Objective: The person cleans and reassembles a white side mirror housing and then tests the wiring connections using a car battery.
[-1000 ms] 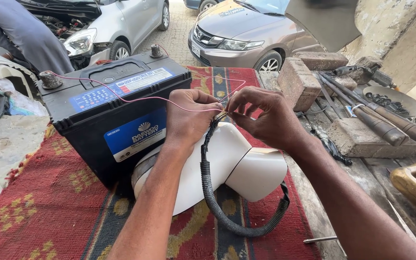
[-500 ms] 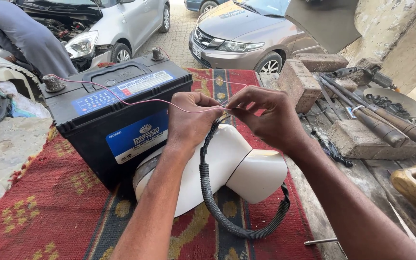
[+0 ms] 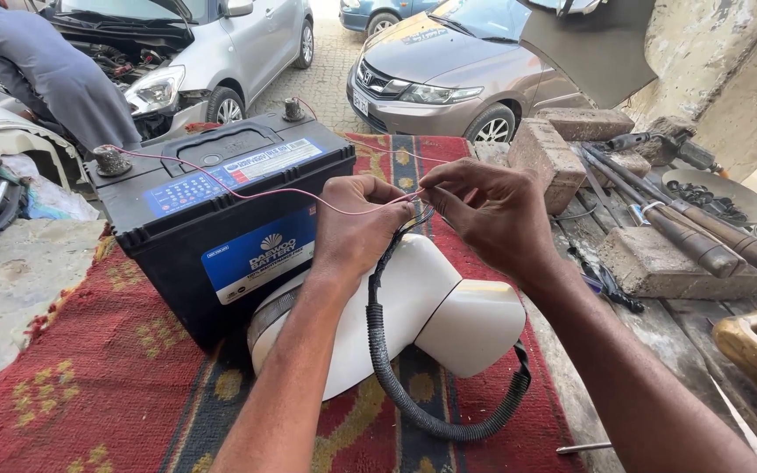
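A black car battery with a blue label stands on a red patterned rug. In front of it lies a white car side mirror with a black ribbed cable looping from it. My left hand and my right hand meet above the mirror, both pinching a thin pink wire at the cable's end. The wire runs back to the battery's left terminal. A second thin wire leads toward the far terminal.
Bricks, long metal tools and a dish of small parts lie on the wooden bench to the right. A person in grey leans into a silver car's open bonnet behind; a brown car is parked beyond.
Both hands have lifted slightly and kept working the wire at the cable's end. The mirror and battery have not moved.
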